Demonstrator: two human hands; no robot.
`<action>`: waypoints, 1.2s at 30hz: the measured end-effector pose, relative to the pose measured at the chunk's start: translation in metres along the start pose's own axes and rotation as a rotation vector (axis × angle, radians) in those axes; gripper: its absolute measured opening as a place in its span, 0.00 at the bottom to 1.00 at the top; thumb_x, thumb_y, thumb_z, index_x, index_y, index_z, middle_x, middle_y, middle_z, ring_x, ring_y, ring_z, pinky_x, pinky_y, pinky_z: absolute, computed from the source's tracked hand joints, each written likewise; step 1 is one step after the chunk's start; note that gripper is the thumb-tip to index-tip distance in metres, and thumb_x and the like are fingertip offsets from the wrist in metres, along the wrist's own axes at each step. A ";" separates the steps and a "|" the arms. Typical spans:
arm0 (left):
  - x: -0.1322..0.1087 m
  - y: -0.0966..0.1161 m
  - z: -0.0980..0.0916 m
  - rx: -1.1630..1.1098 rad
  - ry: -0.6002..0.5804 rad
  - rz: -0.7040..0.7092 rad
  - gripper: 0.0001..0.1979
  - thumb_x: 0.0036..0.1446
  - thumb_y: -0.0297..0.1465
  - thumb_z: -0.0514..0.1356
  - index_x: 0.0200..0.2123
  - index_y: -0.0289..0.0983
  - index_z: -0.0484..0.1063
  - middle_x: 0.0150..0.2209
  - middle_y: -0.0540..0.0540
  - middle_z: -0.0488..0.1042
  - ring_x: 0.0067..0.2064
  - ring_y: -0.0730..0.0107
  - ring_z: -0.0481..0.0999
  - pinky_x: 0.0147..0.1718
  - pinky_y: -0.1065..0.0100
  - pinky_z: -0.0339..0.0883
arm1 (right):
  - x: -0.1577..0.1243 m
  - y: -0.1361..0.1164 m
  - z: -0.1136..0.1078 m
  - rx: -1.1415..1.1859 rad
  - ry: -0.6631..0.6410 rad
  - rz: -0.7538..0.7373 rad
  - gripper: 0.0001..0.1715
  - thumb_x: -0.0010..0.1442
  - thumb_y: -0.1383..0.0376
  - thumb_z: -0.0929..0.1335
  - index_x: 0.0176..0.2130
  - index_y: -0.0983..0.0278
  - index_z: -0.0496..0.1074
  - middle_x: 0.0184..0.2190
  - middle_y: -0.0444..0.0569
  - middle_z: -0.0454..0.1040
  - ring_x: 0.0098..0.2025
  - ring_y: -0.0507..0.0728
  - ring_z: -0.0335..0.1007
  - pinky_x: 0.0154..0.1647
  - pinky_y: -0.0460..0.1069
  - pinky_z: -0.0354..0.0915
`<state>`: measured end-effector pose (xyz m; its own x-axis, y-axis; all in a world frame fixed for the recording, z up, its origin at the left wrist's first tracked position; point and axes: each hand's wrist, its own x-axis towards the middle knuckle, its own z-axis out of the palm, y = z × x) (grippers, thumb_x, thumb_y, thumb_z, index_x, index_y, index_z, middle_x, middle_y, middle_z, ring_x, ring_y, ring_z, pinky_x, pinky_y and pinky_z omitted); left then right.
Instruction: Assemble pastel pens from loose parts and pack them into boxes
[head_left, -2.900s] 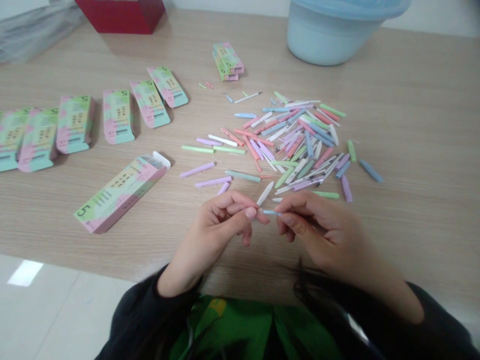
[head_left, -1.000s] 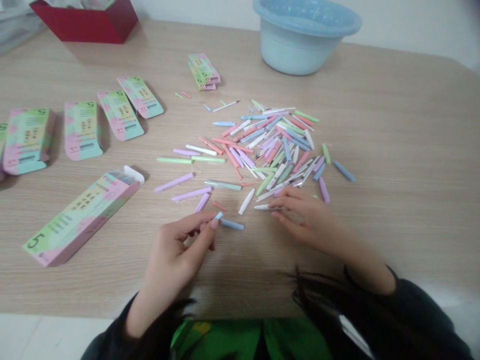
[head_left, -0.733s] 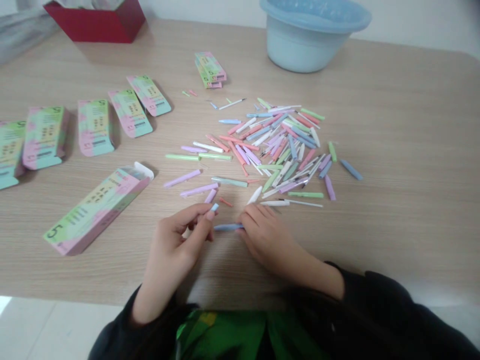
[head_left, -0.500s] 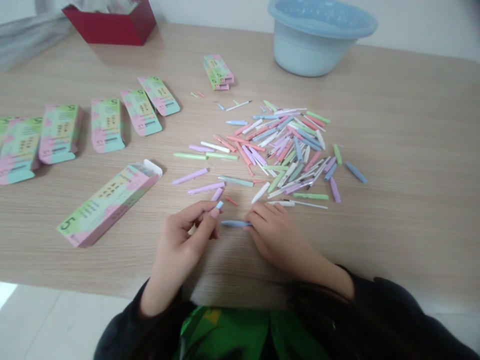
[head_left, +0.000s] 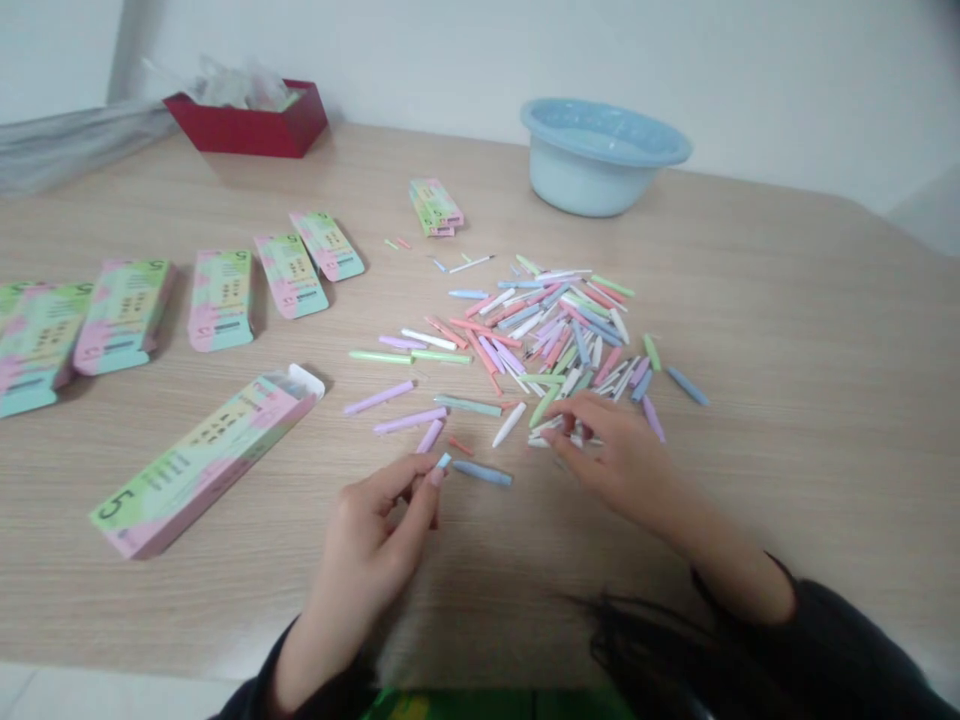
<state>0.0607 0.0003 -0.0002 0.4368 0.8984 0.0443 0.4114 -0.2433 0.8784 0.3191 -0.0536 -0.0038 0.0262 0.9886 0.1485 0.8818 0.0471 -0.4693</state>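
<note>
From my end, nearest the camera, I see the left hand (head_left: 382, 528) at bottom centre, thumb and forefinger pinching a small light-blue piece (head_left: 444, 461). The right hand (head_left: 607, 450), right of centre, has thumb and fingers a little apart at the near edge of the pile (head_left: 551, 332) of coloured pen parts; I can't tell whether they touch one.

Between the hands, on the bench (head_left: 795, 400), lies a blue pen barrel (head_left: 482, 473), just beside the left fingertips and apart from the right hand. Slightly beyond it I have a small red piece (head_left: 460, 445) and a white cap (head_left: 509, 425).

At lower left, an open carton (head_left: 210, 460) lies slantwise, well apart from the left hand. Purple tubes (head_left: 409, 420) lie just past that hand, two green tubes (head_left: 381, 357) farther on.

A row of cartons (head_left: 221, 300) crosses the left side. Beyond, I see stacked cartons (head_left: 436, 207) at upper centre, a blue basin (head_left: 589, 188) at upper right of centre and a red box (head_left: 251, 132) at upper left.
</note>
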 end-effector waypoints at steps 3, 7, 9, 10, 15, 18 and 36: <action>0.000 -0.005 0.001 0.030 0.014 0.041 0.13 0.62 0.34 0.58 0.26 0.38 0.75 0.19 0.52 0.73 0.23 0.69 0.74 0.26 0.71 0.64 | 0.018 0.059 -0.024 -0.107 0.058 0.056 0.15 0.67 0.59 0.65 0.46 0.65 0.76 0.44 0.55 0.77 0.47 0.62 0.75 0.51 0.57 0.69; -0.003 -0.015 0.002 0.099 0.048 0.102 0.13 0.63 0.35 0.58 0.29 0.38 0.77 0.19 0.53 0.73 0.23 0.70 0.73 0.26 0.72 0.64 | 0.031 0.156 -0.052 -0.281 0.307 0.296 0.35 0.64 0.50 0.64 0.58 0.73 0.70 0.57 0.70 0.70 0.62 0.73 0.66 0.63 0.66 0.63; -0.005 -0.021 0.003 0.119 0.067 0.104 0.11 0.64 0.36 0.58 0.33 0.39 0.78 0.20 0.54 0.73 0.24 0.71 0.73 0.26 0.73 0.64 | 0.024 0.193 -0.059 -0.316 0.350 0.407 0.41 0.67 0.49 0.58 0.63 0.80 0.63 0.62 0.79 0.64 0.67 0.78 0.59 0.63 0.72 0.60; -0.006 -0.023 0.003 0.122 0.076 0.107 0.11 0.64 0.37 0.58 0.35 0.39 0.78 0.20 0.54 0.73 0.24 0.71 0.73 0.27 0.73 0.64 | 0.018 0.207 -0.059 -0.323 0.349 0.447 0.42 0.68 0.49 0.54 0.64 0.80 0.62 0.63 0.80 0.63 0.68 0.79 0.59 0.63 0.74 0.60; -0.010 -0.026 0.005 0.137 0.073 0.032 0.14 0.64 0.42 0.59 0.40 0.41 0.81 0.22 0.54 0.73 0.25 0.70 0.73 0.29 0.73 0.67 | -0.017 0.227 -0.032 -0.330 0.230 0.471 0.41 0.71 0.50 0.48 0.64 0.74 0.65 0.66 0.71 0.65 0.71 0.72 0.57 0.69 0.69 0.56; -0.011 -0.026 0.007 0.164 0.088 -0.004 0.16 0.64 0.45 0.59 0.42 0.43 0.82 0.21 0.53 0.73 0.24 0.69 0.73 0.28 0.73 0.68 | -0.022 0.216 -0.012 -0.342 0.191 0.437 0.42 0.72 0.50 0.49 0.66 0.75 0.62 0.70 0.70 0.59 0.74 0.71 0.50 0.72 0.68 0.50; -0.009 -0.043 0.008 0.330 0.099 0.160 0.23 0.68 0.51 0.52 0.41 0.44 0.83 0.22 0.51 0.74 0.25 0.68 0.76 0.36 0.71 0.74 | 0.061 0.154 -0.045 -0.219 0.400 0.259 0.21 0.60 0.59 0.65 0.49 0.66 0.74 0.46 0.58 0.78 0.42 0.61 0.77 0.46 0.55 0.72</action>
<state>0.0449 -0.0005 -0.0420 0.4432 0.8669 0.2282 0.5869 -0.4731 0.6570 0.4774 0.0080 -0.0280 0.3970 0.8296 0.3926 0.8990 -0.2654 -0.3484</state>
